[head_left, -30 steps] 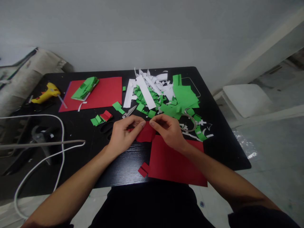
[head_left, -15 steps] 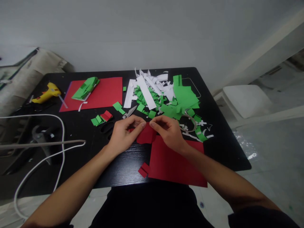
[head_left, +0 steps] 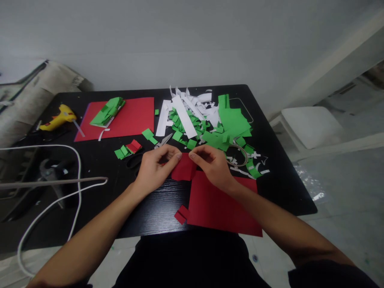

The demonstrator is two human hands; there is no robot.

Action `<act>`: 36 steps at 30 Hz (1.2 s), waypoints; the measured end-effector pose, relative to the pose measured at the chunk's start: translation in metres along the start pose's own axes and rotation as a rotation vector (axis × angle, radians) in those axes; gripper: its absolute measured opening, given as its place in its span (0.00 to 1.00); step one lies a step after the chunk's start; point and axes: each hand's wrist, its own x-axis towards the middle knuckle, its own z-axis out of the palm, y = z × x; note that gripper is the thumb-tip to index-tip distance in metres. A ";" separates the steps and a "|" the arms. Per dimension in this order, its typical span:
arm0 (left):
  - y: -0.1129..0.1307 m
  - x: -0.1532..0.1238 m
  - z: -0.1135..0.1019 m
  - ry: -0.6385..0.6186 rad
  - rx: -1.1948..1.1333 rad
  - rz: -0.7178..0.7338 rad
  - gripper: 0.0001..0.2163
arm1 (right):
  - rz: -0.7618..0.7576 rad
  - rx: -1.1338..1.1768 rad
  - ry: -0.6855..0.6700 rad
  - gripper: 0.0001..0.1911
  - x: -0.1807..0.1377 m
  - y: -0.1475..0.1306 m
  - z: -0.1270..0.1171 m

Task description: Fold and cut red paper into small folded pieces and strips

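Close together, left hand (head_left: 153,169) and right hand (head_left: 212,165) pinch with fingertips

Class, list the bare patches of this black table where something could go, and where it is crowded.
Bare: the table between the white cable and the left hand; the right corner beside the near red sheet. Crowded: green and white scraps at the back.

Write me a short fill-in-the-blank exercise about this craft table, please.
The small paper piece pinched between the left hand and the right hand is ____.
The glue gun at the far left of the table is ____.
The scissors lie just beyond the ____ hand.
Missing words: red; yellow; left.
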 end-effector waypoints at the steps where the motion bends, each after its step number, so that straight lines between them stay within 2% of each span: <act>1: 0.000 0.000 0.000 -0.001 -0.004 -0.002 0.07 | 0.001 0.000 -0.003 0.11 0.000 0.000 0.000; 9: -0.002 0.000 0.000 0.059 -0.064 -0.033 0.08 | 0.066 0.021 -0.052 0.10 0.000 -0.002 0.000; 23: -0.001 0.002 0.003 -0.013 -0.058 -0.049 0.07 | 0.089 -0.012 -0.111 0.10 0.000 0.000 0.000; 30: -0.005 0.001 0.002 0.068 -0.082 -0.065 0.07 | 0.173 0.066 -0.189 0.15 -0.001 0.001 -0.001; 32: -0.006 0.002 0.002 0.087 -0.093 -0.068 0.07 | 0.167 0.063 -0.154 0.16 0.000 0.001 -0.002; 36: -0.007 0.003 0.002 0.090 -0.117 -0.089 0.08 | 0.120 0.052 0.012 0.16 0.005 0.004 -0.005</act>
